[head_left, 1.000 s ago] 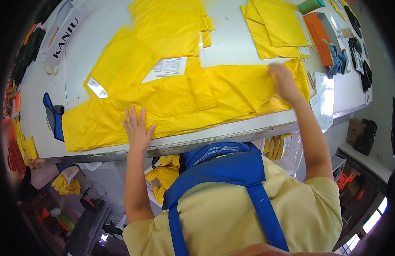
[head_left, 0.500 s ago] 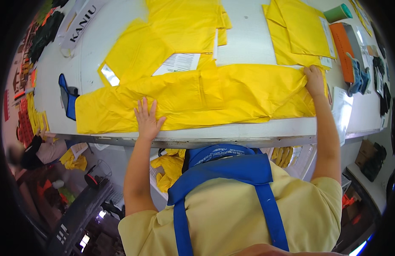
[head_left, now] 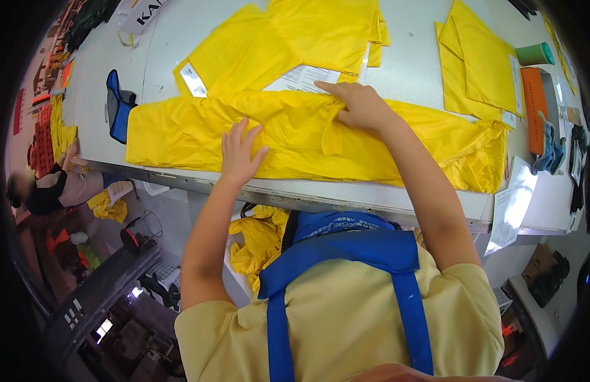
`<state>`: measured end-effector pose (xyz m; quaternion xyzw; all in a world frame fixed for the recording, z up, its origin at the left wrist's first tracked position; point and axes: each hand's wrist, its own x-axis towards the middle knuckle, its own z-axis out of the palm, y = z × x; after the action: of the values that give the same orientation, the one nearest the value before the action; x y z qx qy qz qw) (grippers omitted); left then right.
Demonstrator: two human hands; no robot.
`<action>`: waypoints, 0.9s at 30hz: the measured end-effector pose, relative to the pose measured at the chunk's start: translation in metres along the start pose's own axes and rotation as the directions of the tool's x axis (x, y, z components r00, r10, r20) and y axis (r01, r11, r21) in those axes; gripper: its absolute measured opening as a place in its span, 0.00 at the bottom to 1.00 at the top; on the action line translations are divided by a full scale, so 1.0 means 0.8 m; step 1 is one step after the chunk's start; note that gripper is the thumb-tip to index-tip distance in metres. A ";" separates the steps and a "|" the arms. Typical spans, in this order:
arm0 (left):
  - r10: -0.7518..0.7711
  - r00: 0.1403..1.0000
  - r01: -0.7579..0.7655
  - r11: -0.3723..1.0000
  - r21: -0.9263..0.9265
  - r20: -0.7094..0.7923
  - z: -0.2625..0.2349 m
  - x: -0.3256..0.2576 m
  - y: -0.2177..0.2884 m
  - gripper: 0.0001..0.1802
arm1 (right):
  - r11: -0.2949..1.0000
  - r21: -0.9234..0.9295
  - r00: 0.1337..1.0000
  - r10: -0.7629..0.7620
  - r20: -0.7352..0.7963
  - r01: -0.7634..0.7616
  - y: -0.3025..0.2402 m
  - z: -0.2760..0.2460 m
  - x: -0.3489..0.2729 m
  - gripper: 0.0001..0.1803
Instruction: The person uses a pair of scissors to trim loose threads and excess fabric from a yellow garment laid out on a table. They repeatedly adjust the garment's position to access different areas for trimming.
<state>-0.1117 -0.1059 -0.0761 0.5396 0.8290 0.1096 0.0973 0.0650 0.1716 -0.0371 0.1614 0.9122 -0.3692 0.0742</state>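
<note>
Two hands of yours rest on the long yellow fabric garment, which lies stretched across the near edge of the pale grey work table. Your left hand lies flat on it with fingers spread, palm down, gripping nothing. Your right hand, at about two o'clock from the left, pinches a fold of the same cloth, fingers curled over it. At twelve o'clock from the right hand lies a white printed paper sheet, partly under folded yellow fabric pieces. At nine o'clock from the left hand sits a blue fabric piece, touching the garment's end. At three o'clock, well apart, stands a green tape roll above an orange flat case.
</note>
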 end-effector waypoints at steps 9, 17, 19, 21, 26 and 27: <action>0.021 0.983 -0.013 0.999 -0.048 0.182 -0.028 0.200 0.222 0.22 | 0.921 -0.312 0.929 0.117 -0.351 -0.233 0.080 -0.011 -0.080 0.25; -0.187 0.712 0.702 0.175 -0.690 0.677 0.032 0.213 0.112 0.15 | 0.905 -0.322 0.823 0.053 -0.565 -0.279 0.139 0.009 -0.109 0.14; -0.222 0.763 0.639 0.400 -0.657 0.607 0.023 0.198 0.117 0.17 | 0.912 -0.325 0.820 0.021 -0.572 -0.250 0.141 0.014 -0.103 0.12; -0.178 0.886 0.390 0.787 -0.479 0.428 -0.004 0.187 0.139 0.15 | 0.901 -0.353 0.805 -0.006 -0.594 -0.253 0.139 0.018 -0.099 0.11; 0.037 0.964 0.059 0.936 -0.348 0.263 -0.011 0.139 0.125 0.12 | 0.847 -0.500 0.772 -0.193 -0.606 -0.181 0.056 0.016 -0.082 0.22; 0.045 0.964 0.055 0.930 -0.364 0.262 -0.005 0.131 0.118 0.12 | 0.905 -0.417 0.829 -0.164 -0.535 -0.091 0.027 0.032 -0.082 0.25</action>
<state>-0.0720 0.0272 -0.0498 0.5193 0.7746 0.1896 0.3071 0.1344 0.1523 -0.0528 0.2240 0.9546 -0.0995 -0.1694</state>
